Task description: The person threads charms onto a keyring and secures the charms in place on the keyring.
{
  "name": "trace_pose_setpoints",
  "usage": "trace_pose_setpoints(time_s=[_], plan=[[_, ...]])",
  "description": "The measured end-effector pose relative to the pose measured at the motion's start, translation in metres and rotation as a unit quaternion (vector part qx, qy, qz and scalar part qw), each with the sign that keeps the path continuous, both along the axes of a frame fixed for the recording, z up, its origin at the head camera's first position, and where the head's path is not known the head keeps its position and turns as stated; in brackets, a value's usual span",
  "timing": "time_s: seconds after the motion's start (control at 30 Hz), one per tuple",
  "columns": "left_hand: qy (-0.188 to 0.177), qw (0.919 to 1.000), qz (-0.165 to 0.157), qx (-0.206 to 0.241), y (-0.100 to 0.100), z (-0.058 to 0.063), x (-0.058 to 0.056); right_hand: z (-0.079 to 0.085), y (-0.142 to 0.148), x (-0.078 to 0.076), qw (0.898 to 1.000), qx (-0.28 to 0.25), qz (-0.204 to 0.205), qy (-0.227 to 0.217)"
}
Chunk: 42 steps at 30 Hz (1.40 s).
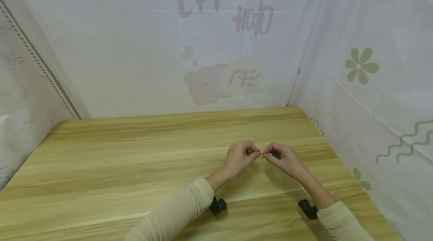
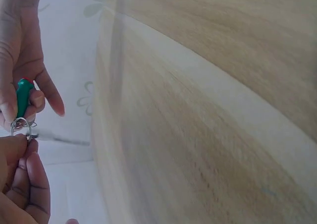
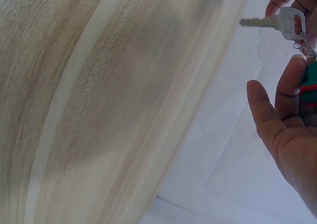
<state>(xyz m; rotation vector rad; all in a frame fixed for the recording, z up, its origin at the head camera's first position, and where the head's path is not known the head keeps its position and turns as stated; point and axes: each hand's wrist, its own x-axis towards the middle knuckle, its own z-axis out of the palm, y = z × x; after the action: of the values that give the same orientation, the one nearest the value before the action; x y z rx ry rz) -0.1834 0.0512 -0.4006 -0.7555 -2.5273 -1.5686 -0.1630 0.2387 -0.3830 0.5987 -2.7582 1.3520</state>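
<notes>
Both hands meet above the right half of the table in the head view. My left hand [image 1: 239, 155] pinches a metal key ring [image 2: 21, 126] between thumb and forefinger. A silver key [image 3: 288, 23] hangs on that ring, its toothed blade pointing away from the hands. Opposite, my right hand [image 1: 285, 159] holds a small green keychain charm [image 2: 23, 97] with red trim, thumb on one side and curled fingers on the other. A short chain [image 3: 299, 47] lies between charm and ring. The right hand's outer fingers stand out away from the charm in the right wrist view.
The wood-grain table [image 1: 111, 165] spreads under both arms. Printed white curtains [image 1: 135, 45] stand behind it and along both sides, the right one [image 1: 382, 94] nearest the hands. Black wrist-worn devices [image 1: 217, 206] sit at both cuffs.
</notes>
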Motion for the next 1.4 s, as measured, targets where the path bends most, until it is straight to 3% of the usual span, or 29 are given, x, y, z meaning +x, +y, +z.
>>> trace_pose_setpoints(time_s=[0.17,0.3,0.4,0.57,0.73,1.1,1.4], plan=[[-0.010,0.9996,0.010,0.023,0.0007,0.0005,0.0002,-0.0017,0.0006,-0.0009,1.000,0.002,-0.004,0.004],[-0.002,1.0000,0.003,0.004,0.0009,0.0020,0.0009,-0.0015,-0.0004,-0.0016,1.000,0.005,0.000,0.005],[0.029,0.9990,0.001,-0.034,0.0018,0.0030,0.0010,-0.0009,-0.0021,-0.0020,1.000,0.007,0.006,0.010],[0.097,0.9904,0.019,-0.096,0.0024,0.0041,0.0002,0.0010,-0.0042,-0.0020,0.999,0.024,0.012,0.029],[0.118,0.9857,0.031,-0.116,0.0015,0.0037,-0.0004,0.0011,-0.0052,-0.0023,0.999,0.037,0.008,0.035],[0.048,0.9967,0.027,-0.059,0.0007,0.0021,-0.0003,-0.0017,-0.0028,-0.0027,0.999,0.031,0.002,0.025],[0.005,0.9995,0.032,0.001,0.0011,0.0018,-0.0002,-0.0028,-0.0015,-0.0031,0.999,0.025,0.000,0.025]])
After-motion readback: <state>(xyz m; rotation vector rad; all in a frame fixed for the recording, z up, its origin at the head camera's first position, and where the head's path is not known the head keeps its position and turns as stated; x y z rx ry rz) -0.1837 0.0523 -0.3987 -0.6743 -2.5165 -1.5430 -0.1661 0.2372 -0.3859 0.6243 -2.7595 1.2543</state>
